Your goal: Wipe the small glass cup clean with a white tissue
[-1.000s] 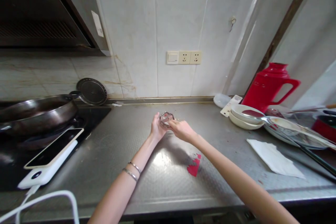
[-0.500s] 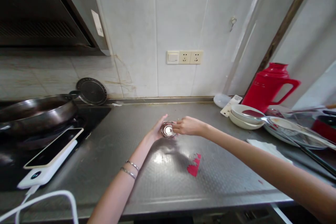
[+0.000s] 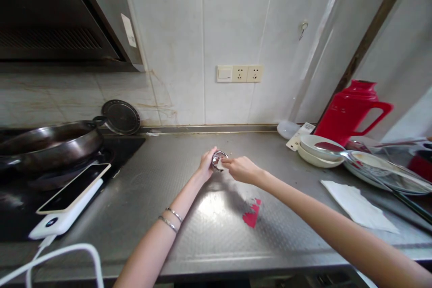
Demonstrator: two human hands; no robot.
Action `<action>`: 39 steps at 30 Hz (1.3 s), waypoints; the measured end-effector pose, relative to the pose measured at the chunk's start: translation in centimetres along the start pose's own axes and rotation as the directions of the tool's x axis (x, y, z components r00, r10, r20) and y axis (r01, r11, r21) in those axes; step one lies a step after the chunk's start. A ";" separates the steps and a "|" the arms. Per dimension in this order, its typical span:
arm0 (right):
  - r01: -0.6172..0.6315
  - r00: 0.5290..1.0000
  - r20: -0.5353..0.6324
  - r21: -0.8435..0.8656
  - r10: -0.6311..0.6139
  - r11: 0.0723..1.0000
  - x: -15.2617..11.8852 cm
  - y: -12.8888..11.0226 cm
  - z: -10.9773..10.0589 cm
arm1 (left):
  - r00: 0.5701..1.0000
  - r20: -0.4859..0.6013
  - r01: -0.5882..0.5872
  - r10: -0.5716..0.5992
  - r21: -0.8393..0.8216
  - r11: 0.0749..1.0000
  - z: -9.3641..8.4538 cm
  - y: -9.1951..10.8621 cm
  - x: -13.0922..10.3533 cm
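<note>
Silvery and shiny, the little round cup sits between the two hands, above the middle of the steel surface. The left hand has its grip around the cup's left side, curved narrowly against the wall. The right hand comes in from the other side, its grip narrow, fingers bunched at the mouth. Something pale shows by those fingertips, but from here I can't tell whether they pinch it or whether it is just a gleam from inside.

The cup lies just left of the right hand's fingers, and the left hand is the nearer one, already touching it. Being round and mostly covered, it shows me no clear long axis; its mouth seems tipped upward and a little toward the right hand.

As for the other containers, the wide metal pan over on the left stands on the black stove, with something dark and brownish inside that I can't make out. On the right, one pale bowl nests in another; a reddish round patch shows at the upper one, contents or something lying over it, hard to say. The red jug stands behind them, its inside hidden from me.
</note>
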State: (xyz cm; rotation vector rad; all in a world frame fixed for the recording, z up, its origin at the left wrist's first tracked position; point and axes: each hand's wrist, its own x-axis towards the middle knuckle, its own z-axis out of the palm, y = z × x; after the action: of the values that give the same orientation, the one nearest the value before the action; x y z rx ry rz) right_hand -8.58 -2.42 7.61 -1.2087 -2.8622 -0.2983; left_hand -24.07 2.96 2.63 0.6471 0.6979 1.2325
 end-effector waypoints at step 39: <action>0.307 0.944 -0.044 -0.250 -0.327 0.918 0.4 1.6 -2.1 | 0.936 0.217 0.262 -0.276 0.092 0.961 -0.8 1.9 -1.2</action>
State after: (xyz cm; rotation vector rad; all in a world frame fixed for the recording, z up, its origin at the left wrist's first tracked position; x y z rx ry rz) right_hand -7.89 -1.43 9.96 -0.7206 -3.0037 -0.7041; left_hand -26.04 2.29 3.78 0.7056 0.6109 0.8703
